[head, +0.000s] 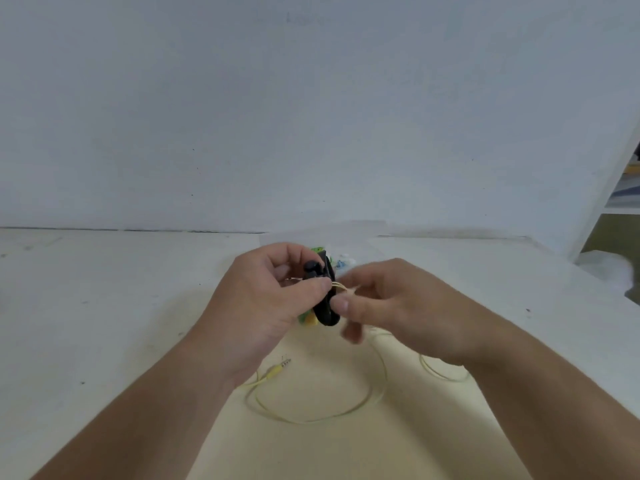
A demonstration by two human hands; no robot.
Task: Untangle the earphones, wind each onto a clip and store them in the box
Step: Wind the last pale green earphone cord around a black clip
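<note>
My left hand (270,292) grips a black clip (326,299) upright above the table. A thin yellow earphone cable (322,415) runs from the clip down onto the table in a loose loop, ending in a yellow jack plug (277,368) near my left wrist. My right hand (388,299) pinches the cable right beside the clip, thumb and fingers closed on it. Green and yellow bits (306,318) show under my left hand, partly hidden. A clear box (346,237) lies behind my hands, mostly covered by them.
The white table (104,306) has a cream mat (329,452) under my forearms. A plain wall stands right behind the table. At the far right are a white shelf (620,202) and a crumpled clear bag (609,268).
</note>
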